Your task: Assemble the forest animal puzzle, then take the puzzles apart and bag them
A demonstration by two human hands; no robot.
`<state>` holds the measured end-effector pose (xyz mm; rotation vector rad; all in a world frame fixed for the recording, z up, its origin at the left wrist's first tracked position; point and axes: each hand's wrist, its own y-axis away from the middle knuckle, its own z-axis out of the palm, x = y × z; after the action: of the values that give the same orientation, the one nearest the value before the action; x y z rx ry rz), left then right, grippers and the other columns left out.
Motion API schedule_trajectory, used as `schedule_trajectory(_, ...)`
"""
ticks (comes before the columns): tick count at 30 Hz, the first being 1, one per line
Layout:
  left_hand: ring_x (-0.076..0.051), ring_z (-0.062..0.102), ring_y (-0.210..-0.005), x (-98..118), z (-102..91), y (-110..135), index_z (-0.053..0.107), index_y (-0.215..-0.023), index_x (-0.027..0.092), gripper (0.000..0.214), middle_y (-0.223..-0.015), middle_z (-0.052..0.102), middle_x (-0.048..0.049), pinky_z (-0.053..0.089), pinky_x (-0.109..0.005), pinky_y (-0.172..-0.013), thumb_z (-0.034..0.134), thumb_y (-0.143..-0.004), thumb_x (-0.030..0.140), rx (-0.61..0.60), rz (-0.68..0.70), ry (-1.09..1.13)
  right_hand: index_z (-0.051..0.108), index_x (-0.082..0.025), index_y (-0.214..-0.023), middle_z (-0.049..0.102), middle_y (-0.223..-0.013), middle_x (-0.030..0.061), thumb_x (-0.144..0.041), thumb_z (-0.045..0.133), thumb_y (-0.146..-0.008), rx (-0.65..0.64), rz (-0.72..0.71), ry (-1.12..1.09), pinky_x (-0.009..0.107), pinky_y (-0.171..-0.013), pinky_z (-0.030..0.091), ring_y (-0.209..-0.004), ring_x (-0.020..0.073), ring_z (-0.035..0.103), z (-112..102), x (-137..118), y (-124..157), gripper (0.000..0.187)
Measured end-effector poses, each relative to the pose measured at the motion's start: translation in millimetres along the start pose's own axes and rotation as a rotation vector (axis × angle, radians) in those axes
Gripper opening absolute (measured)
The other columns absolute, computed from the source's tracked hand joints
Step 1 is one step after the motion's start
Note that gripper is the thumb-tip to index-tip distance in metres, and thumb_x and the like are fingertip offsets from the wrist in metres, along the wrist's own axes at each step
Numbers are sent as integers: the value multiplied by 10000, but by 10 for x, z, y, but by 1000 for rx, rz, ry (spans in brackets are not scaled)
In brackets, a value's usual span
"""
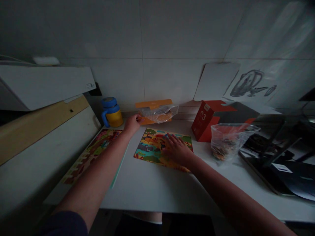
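My left hand is closed in a pinch at the left end of a clear plastic bag. The bag, with orange-brown pieces in it, lies over an open orange box against the wall; the fingertips also come close to the box's edge. Spread flat, my right hand rests on a colourful puzzle picture board with animals and trees, covering part of its right half. Under my left forearm lies another printed picture sheet, partly hidden.
A blue and yellow mug stands at the back left. To the right are an open red box and a plastic bag of puzzle pieces. A black device sits at the far right, a white box at the left.
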<state>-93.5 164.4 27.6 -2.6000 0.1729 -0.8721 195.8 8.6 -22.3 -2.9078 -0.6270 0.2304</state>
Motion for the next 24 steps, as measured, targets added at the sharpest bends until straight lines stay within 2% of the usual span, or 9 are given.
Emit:
schedule_trajectory(2,-234,704,-869,-19,4,-21,741,-1013,195,187,-994,790,-94,482,-311,-768,741,-918,356,5,-1,-4,410,-163,-1629,320,-1718,194,-534,441,-1079,-14,103,0,655,-1242,276,-1586,383,304,55,115,-303,664)
schedule_trajectory(5,-234,709,-877,-55,-10,-18,745,-1003,198,182,-1004,794,-91,481,-310,-768,749,-914,356,5,3,-2,426,-169,-1615,405,-1678,199,-585,424,-1072,-24,121,-17,662,-1240,258,-1555,371,368,123,234,-509,685)
schedule_trajectory(9,-215,702,-830,-89,-8,2,748,-969,201,158,-974,795,-69,476,-302,-747,730,-929,353,-8,1,4,444,-188,-1604,441,-1667,165,-628,454,-1050,-25,3,-52,568,-1278,233,-1548,312,385,186,243,-457,707)
schedule_trajectory(13,-221,706,-851,-101,86,19,746,-981,199,146,-983,795,-72,486,-303,-758,749,-912,328,-40,-12,-4,456,-192,-1595,486,-1634,161,-608,490,-1044,22,-146,-126,581,-1279,230,-1516,329,419,205,157,-347,691)
schedule_trajectory(15,-224,709,-852,-108,155,40,746,-976,198,146,-969,795,-75,491,-304,-762,766,-900,321,-61,-9,-8,502,-193,-1556,523,-1593,164,-562,522,-1042,59,-160,-153,535,-1247,318,-1456,319,482,155,127,-324,633)
schedule_trajectory(18,-225,710,-833,-128,246,82,744,-977,198,148,-935,793,-76,496,-308,-758,772,-901,322,-85,-1,-11,623,-225,-1438,535,-1539,157,-446,550,-1043,200,-66,-101,477,-1151,435,-1366,318,529,-5,135,-327,458)
schedule_trajectory(21,-237,718,-861,-152,309,102,742,-979,196,152,-952,794,-89,506,-318,-775,774,-903,323,-91,3,-15,711,-296,-1351,460,-1595,143,-405,581,-1028,267,-29,66,551,-1123,418,-1409,385,450,-176,193,-376,365)
schedule_trajectory(24,-250,728,-913,-166,364,84,745,-993,198,152,-987,796,-100,519,-329,-809,772,-905,320,-91,7,-17,715,-300,-1366,458,-1614,140,-388,585,-1021,206,-70,163,575,-1133,385,-1444,404,404,-264,255,-476,380)
